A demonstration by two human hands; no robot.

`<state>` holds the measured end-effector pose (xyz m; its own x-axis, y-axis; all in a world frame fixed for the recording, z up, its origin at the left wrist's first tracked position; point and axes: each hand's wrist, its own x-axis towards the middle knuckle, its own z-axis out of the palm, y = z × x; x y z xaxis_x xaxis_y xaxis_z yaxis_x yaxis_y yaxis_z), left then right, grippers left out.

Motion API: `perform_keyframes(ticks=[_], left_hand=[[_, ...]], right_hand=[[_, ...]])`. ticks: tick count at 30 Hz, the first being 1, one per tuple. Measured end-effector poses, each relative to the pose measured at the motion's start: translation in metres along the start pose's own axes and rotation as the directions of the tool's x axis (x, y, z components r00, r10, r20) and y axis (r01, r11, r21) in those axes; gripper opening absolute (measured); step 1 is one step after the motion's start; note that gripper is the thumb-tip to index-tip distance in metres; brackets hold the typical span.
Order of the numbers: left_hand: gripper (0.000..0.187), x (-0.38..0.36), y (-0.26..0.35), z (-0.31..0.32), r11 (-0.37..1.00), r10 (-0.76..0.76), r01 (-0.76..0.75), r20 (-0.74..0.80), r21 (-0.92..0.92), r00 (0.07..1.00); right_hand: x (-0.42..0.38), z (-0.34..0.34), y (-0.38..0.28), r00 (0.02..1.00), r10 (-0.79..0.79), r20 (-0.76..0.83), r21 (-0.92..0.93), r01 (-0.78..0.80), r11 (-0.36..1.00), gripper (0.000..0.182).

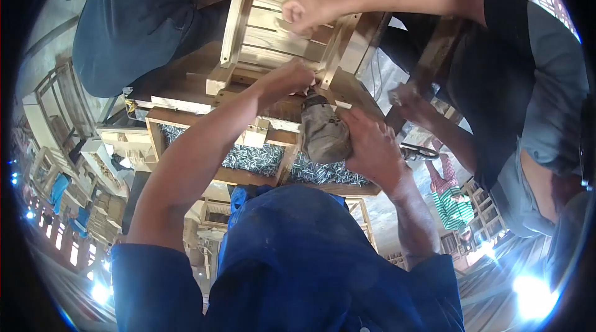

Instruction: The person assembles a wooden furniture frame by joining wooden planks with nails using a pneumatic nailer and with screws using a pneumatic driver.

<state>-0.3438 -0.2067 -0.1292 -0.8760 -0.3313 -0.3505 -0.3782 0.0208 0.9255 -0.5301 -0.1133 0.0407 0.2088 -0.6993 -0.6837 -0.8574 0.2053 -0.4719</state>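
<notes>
The person's right hand [372,149] is wrapped around a dusty grey power tool [324,130] pressed up against the corner of a pale slatted wooden frame [282,18], while the left hand [288,78] pinches down right at the joint. It probably pays to keep that tool square while a co-worker's fist [307,12] steadies the slats. The tip itself is hidden behind fingers, and the tray of small screws [261,159] underneath is blurry.

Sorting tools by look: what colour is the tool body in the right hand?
Dusty grey-brown tool body, gripped by the right hand; head view.
</notes>
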Motion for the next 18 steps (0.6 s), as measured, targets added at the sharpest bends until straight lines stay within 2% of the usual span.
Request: perform_keyframes(ticks=[1,2,3,4,5,6,7,8,9,11,12,13,14,15,16,17,18], left_hand=[[0.005,-0.002,0.01,0.002,0.988,-0.134,0.133,-0.015,-0.074,0.991],[0.005,0.002,0.01,0.007,0.989,-0.129,0.128,-0.016,-0.076,0.991],[0.004,0.008,0.01,0.009,0.888,-0.42,0.431,0.1,-0.162,0.902],[0.004,0.015,0.01,0.011,0.692,-0.652,0.692,0.235,-0.205,0.721],[0.008,0.002,-0.019,0.018,0.982,-0.187,0.19,0.189,0.001,0.964],[0.008,0.0,-0.044,0.028,0.984,-0.176,0.178,0.19,0.003,0.966],[0.007,0.002,-0.065,0.04,0.966,0.037,-0.097,0.244,0.239,0.969],[0.007,0.005,-0.08,0.046,0.823,0.228,-0.369,0.343,0.432,0.911],[0.007,0.004,-0.081,0.045,0.822,0.243,-0.385,0.352,0.42,0.904],[0.005,-0.003,-0.082,0.044,0.712,0.4,-0.525,0.344,0.467,0.849],[0.005,-0.003,-0.088,0.045,0.714,0.407,-0.535,0.354,0.452,0.842],[0.005,-0.005,-0.093,0.046,0.85,0.222,-0.397,0.446,0.347,0.867],[0.012,-0.005,-0.094,0.047,0.941,0.041,-0.218,0.553,0.259,0.832],[0.01,-0.008,-0.093,0.044,0.934,0.13,-0.267,0.471,0.237,0.873],[0.01,-0.009,-0.094,0.047,0.937,0.129,-0.266,0.483,0.227,0.866],[0.005,-0.009,-0.097,0.048,0.938,0.141,-0.252,0.404,0.236,0.904],[0.01,-0.008,-0.098,0.051,0.94,0.152,-0.237,0.32,0.246,0.935]], right_hand=[[0.002,-0.001,0.001,0.997,0.003,0.073,-0.026,-0.002,1.0,0.065],[0.005,-0.003,0.004,0.99,0.012,0.142,-0.057,-0.004,0.998,0.063],[0.008,-0.002,0.005,0.99,0.016,0.139,-0.063,-0.007,0.998,0.063],[0.013,0.002,0.004,0.977,0.049,0.209,-0.068,-0.036,0.997,0.062],[0.017,0.007,0.002,0.957,0.082,0.278,-0.073,-0.064,0.995,0.062],[0.016,0.017,0.001,0.968,0.077,0.239,-0.073,-0.061,0.995,0.062],[0.017,0.025,-0.002,0.976,0.077,0.204,-0.071,-0.064,0.995,0.062],[0.024,0.033,-0.005,0.949,0.129,0.287,-0.033,-0.125,0.992,0.065],[0.02,0.032,-0.015,0.963,0.137,0.234,-0.033,-0.133,0.991,0.064],[0.029,0.025,-0.022,0.94,0.152,0.306,-0.044,-0.145,0.988,0.056],[0.033,0.015,-0.027,0.922,0.17,0.347,-0.053,-0.161,0.985,0.049],[0.035,0.016,-0.025,0.918,0.182,0.354,-0.044,-0.178,0.983,0.049],[0.036,0.017,-0.023,0.929,0.171,0.329,-0.039,-0.168,0.985,0.047],[0.037,0.019,-0.021,0.94,0.158,0.303,-0.035,-0.155,0.987,0.046],[0.039,0.02,-0.02,0.936,0.165,0.31,-0.024,-0.165,0.986,0.046],[0.042,0.021,-0.018,0.929,0.17,0.329,-0.012,-0.176,0.984,0.046],[0.044,0.021,-0.016,0.922,0.175,0.347,-0.003,-0.185,0.983,0.046]])
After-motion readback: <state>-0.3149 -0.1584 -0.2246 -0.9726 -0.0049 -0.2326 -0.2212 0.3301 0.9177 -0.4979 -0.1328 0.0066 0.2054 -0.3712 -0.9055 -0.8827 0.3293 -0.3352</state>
